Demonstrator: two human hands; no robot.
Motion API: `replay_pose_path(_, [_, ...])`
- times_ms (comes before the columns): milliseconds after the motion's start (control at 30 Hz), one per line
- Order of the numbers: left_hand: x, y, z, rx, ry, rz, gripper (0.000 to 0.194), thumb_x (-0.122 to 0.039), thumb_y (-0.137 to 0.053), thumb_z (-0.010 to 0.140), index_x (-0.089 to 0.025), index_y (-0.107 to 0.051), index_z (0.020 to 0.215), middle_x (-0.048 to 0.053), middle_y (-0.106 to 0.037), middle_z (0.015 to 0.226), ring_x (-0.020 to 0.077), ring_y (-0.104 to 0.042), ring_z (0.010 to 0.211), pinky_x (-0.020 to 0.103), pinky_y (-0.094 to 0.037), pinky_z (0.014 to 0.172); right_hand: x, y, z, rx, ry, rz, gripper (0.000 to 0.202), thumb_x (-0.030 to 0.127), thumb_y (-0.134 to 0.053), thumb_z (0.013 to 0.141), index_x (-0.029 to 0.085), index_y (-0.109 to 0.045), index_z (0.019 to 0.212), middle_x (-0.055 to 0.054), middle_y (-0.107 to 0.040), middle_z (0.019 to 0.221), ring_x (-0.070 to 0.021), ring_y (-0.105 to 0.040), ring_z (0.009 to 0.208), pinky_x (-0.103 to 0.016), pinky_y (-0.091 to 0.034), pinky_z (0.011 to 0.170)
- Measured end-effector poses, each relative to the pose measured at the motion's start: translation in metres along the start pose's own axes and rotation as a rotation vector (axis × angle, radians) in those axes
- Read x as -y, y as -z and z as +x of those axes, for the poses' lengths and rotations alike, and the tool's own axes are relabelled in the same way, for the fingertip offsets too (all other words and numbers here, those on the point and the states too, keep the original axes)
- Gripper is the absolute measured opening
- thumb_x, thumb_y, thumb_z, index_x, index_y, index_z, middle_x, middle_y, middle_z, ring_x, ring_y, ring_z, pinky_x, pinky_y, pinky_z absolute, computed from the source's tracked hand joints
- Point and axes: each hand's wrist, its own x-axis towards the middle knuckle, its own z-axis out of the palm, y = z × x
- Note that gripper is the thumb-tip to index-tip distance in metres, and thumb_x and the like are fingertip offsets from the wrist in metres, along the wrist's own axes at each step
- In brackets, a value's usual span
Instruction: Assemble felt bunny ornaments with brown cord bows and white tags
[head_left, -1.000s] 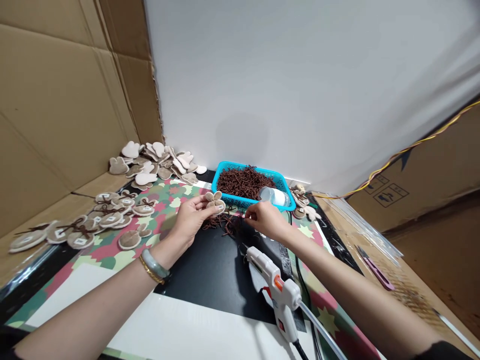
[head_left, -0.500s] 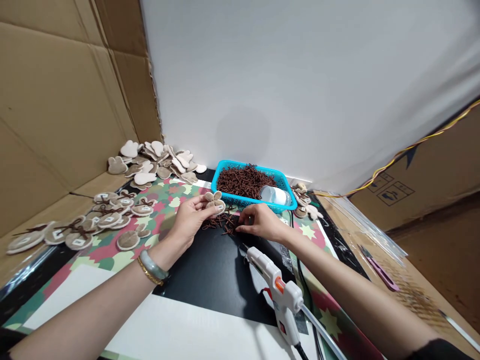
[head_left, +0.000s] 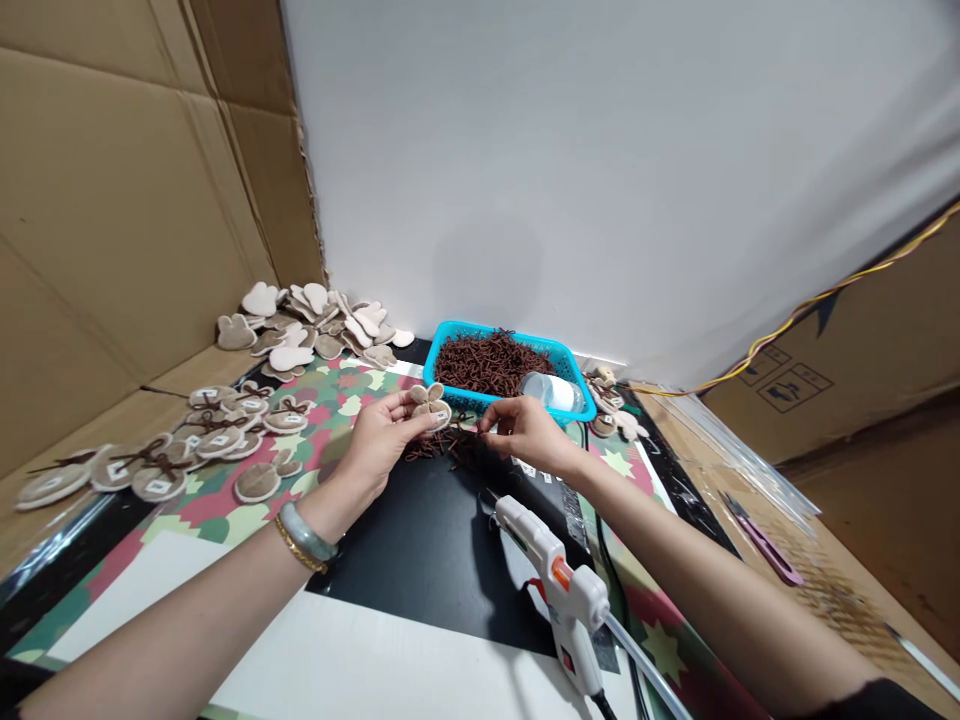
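My left hand (head_left: 382, 437) pinches a beige bunny-head patch (head_left: 430, 409) by its edge; the patch is held up with its ears on top and a small white label showing. Just right of it, my right hand (head_left: 529, 435) is closed, thumb and finger together on what looks like a small brown bow, mostly hidden by the fingertips. Below and between both hands lies a loose heap of brown bows (head_left: 442, 447) on a black mat (head_left: 420, 545). A white hot glue gun (head_left: 551, 575) stands in front of my right hand, its nozzle toward the heap.
Behind the hands is a blue basket (head_left: 442, 398) of brown bows with a clear jar (head_left: 551, 391). Bunny patches (head_left: 300, 325) pile up at the back left; patches with bows (head_left: 217, 440) lie nearer. A pink utility knife (head_left: 765, 540) lies right. The glue gun's cord trails past.
My right hand has lifted slightly and turned at the bow heap, uncovering small white labels on the mat below it. My left hand holds the patch in the same place.
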Motion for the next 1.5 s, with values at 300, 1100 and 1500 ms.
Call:
replay_pose_path(300, [0.002,0.000,0.000,0.023,-0.016,0.025,0.039,-0.020,-0.089,0.056,-0.013,-0.070,0.090,0.006,-0.077,0.093,0.0156,-0.071,0.080,0.024,-0.058,0.071,0.024,0.003,-0.006,-0.082,0.139,0.092,0.005,0.018,-0.064,0.071,0.015,-0.067,0.075,0.000,-0.064,0.068,-0.0089,-0.049,0.056,-0.021,-0.037,0.052])
replay_pose_path(1100, [0.000,0.006,0.005,0.023,-0.114,0.087,0.037,-0.021,-0.087,0.060,-0.013,-0.072,0.093,0.008,-0.076,0.098,0.0171,-0.071,0.087,0.027,-0.056,0.081,0.028,0.003,-0.012,-0.028,0.073,0.072,0.013,0.027,-0.067,0.077,0.014,-0.069,0.076,-0.001,-0.064,0.064,-0.0116,-0.054,0.056,-0.023,-0.041,0.053])
replay_pose_path(1500, [0.001,0.010,0.009,-0.005,-0.151,0.091,0.039,-0.020,-0.087,0.060,-0.014,-0.072,0.096,0.007,-0.077,0.097,0.0163,-0.070,0.087,0.027,-0.055,0.082,0.006,0.003,-0.009,0.068,0.311,-0.484,0.009,0.013,-0.069,0.081,0.017,-0.076,0.082,-0.004,-0.068,0.082,-0.0138,-0.060,0.069,-0.023,-0.042,0.062])
